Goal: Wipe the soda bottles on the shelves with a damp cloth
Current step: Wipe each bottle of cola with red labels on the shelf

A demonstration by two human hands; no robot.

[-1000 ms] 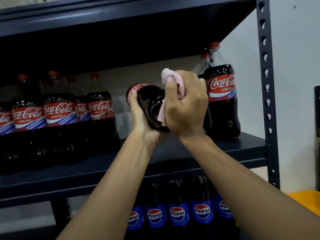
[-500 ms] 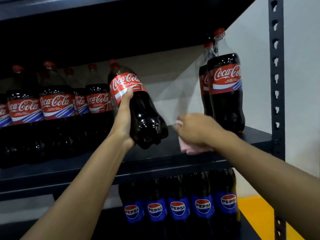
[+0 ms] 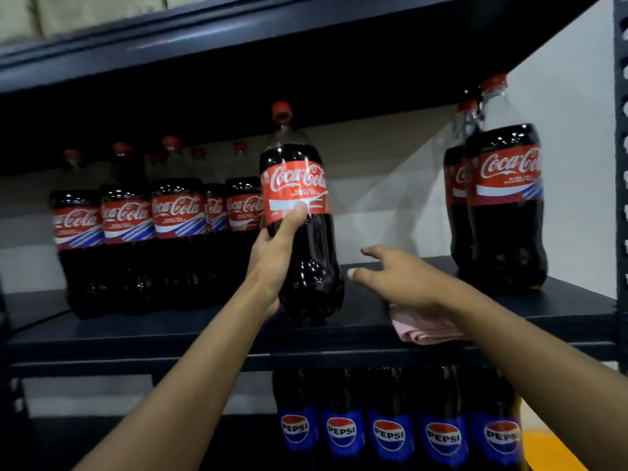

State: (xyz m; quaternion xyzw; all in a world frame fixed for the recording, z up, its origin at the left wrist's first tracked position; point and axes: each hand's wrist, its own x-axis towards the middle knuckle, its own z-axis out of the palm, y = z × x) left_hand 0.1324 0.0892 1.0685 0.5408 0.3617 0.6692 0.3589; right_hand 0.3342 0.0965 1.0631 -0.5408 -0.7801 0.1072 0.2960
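One view only, from the head, tilted up at the shelf point(image 3: 204, 334).

Wrapped round the bottle point(image 3: 299, 232) from its left side: the left hand point(image 3: 272, 263), thumb laid across the lower edge of the red label, fingers hidden behind. Firm hold, by the look of it. Near upright now, cap on top, where half a second ago leaned well over, and a second ago lay tipped with its base to the camera under the cloth. Base low over the board; touching or just clear, cannot tell.

Just right of the bottle: the right hand point(image 3: 397, 280), fingers straight and spread wide, holding nothing, tips aimed at the bottle's lower body but apart from it. No longer gripping the cloth point(image 3: 424, 329). Left in a pink heap on the front edge, right of the bottle and lower, under the right wrist. Touched by the wrist or not, cannot tell.

Taken together, probably means wiping of this bottle finished and putting back under way. Likely next: steadying with the free hand, then picking the cloth up again for another.

Left of the bottle, close behind the gripping hand: the Coke row point(image 3: 136, 232), standing. Well right of the bottle: the Coke pair point(image 3: 503, 205). Below the bottle, one level down: the Pepsi row point(image 3: 390, 433). Nothing to show which of these already wiped.
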